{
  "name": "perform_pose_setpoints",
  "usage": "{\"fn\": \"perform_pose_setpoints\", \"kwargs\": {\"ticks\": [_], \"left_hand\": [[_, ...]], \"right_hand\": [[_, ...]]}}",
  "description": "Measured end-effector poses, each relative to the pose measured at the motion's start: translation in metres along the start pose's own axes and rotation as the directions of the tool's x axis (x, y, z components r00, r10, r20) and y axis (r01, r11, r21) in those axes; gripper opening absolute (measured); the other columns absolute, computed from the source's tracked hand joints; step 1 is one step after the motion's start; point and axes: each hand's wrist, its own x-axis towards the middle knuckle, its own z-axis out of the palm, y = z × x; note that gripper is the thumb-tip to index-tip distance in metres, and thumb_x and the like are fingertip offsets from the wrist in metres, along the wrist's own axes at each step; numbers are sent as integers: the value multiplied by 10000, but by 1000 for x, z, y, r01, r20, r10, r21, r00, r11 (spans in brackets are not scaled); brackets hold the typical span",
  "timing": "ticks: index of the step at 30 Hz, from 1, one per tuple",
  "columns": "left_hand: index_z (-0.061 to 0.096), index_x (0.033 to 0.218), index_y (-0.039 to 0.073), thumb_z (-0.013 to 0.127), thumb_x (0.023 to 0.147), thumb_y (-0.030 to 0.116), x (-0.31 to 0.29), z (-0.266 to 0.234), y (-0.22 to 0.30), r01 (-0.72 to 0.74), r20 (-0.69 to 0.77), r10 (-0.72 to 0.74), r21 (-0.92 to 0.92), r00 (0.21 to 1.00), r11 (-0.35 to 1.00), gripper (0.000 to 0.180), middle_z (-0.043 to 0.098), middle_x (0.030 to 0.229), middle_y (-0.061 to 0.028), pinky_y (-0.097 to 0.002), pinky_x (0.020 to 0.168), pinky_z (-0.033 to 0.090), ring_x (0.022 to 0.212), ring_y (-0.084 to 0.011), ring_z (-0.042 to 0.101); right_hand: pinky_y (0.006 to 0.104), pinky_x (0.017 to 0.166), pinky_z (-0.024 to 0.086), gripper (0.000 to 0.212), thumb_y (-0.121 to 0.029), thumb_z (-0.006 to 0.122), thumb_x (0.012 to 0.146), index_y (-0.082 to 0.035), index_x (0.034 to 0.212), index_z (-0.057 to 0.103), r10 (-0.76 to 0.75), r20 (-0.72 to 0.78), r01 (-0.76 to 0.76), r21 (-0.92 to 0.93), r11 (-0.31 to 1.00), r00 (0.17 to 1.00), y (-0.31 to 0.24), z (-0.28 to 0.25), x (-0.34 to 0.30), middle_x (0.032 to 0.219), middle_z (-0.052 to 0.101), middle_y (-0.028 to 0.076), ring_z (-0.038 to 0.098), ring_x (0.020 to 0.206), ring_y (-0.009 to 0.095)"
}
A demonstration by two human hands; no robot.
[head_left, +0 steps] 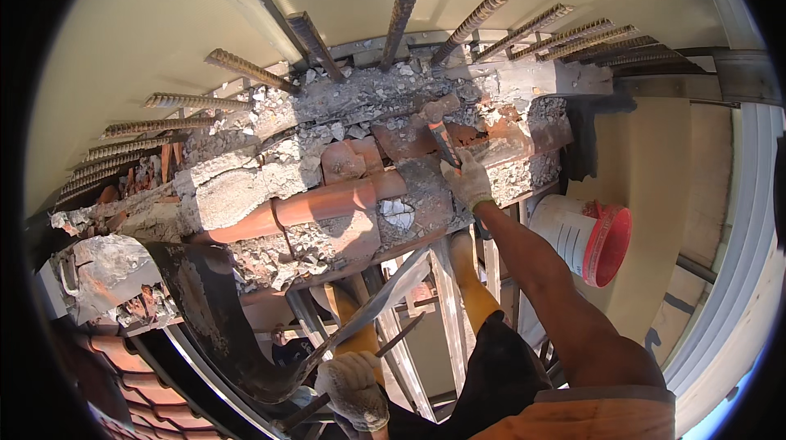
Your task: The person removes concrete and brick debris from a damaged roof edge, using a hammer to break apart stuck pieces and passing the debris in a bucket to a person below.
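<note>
Up ahead, the gloved right hand (468,182) clenches a red-handled tool (443,142) against broken concrete (360,104); nearer, the gloved left hand (354,388) grips a metal bar (372,307)

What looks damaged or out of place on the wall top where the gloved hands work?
The grey concrete wall top is broken into loose rubble, with ribbed steel bars sticking out bare. The gloved right hand grips an orange-handled tool there. The white bucket with a red rim lies tipped on its side.
</note>
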Motion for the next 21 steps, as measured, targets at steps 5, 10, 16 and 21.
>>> {"fn": "perform_pose_setpoints", "kwargs": {"ticks": [5,10,16,21], "left_hand": [[386,677,159,440,1162,390,12,28,-12,12,-8,-13,-42,1000,999,541,331,558,17,-367,570,368,473,-150,312],[354,595,183,399,1163,473,46,62,-23,54,-47,-69,-261,997,964,640,308,512,13,-389,596,379,461,-162,312],[323,602,232,334,1174,495,128,88,-86,182,186,-95,-538,978,823,630,260,530,42,-380,631,390,481,-148,238],[342,617,241,498,1109,545,193,149,-176,277,-6,-370,-650,929,707,599,257,572,66,-414,694,492,517,-139,286]], "right_hand": [[530,928,571,513,-454,710,936,-124,1326,657,-169,362,290,-313,905,917,41,-60,38,1049,762,213,732,1031,449],[500,1143,448,477,-385,664,993,-144,1404,653,-416,406,575,-459,678,814,44,-81,82,1389,679,147,568,1368,369],[488,1185,421,545,-407,625,1027,-59,1445,592,-353,-63,351,-43,935,933,40,-71,51,1480,612,192,563,1376,377],[496,1056,489,435,-400,700,996,-83,1289,650,-626,260,616,128,777,735,5,-111,-28,1244,694,181,662,1189,391]]}}
